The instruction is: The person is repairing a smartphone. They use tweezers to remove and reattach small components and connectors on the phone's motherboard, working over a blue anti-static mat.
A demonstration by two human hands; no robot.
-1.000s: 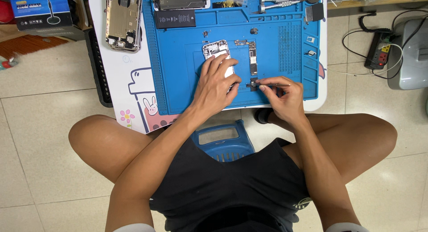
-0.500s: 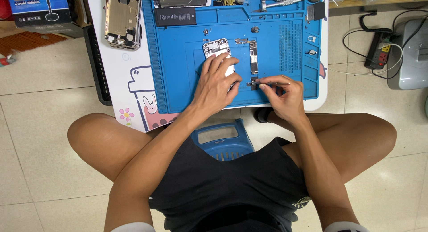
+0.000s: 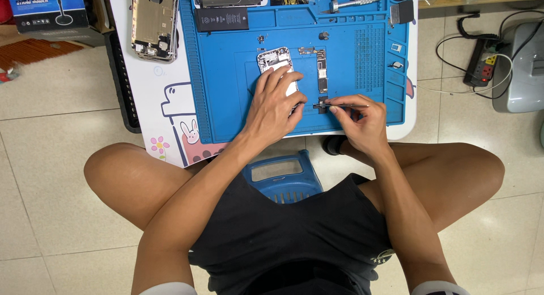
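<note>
Two hands on the blue work mat [image 3: 226,96]. Left hand [image 3: 276,105] lies flat, fingers slightly spread, pressing down a small opened phone part [image 3: 275,60] near the mat's middle. Right hand [image 3: 362,122] has fingers pressed together, pinching thin metal tweezers [image 3: 340,106]; the tips point left at a small dark component [image 3: 323,107] on the mat, just beside the left hand's fingertips.

The component looks tiny, light and fragile (likely stiff, easy to flick away), so it is best gripped by its edges with the tweezers, not by bare fingers. A narrow circuit board [image 3: 322,71] lies just above it, apart.

Packaging and labels: a flat black rectangular battery [image 3: 222,18] with a pale label sits at the mat's top left; a blue box [image 3: 48,9] with a printed picture stands top left on the floor; a gutted phone housing [image 3: 154,23] lies left of the mat on the white cartoon-printed table [image 3: 164,102].
</note>
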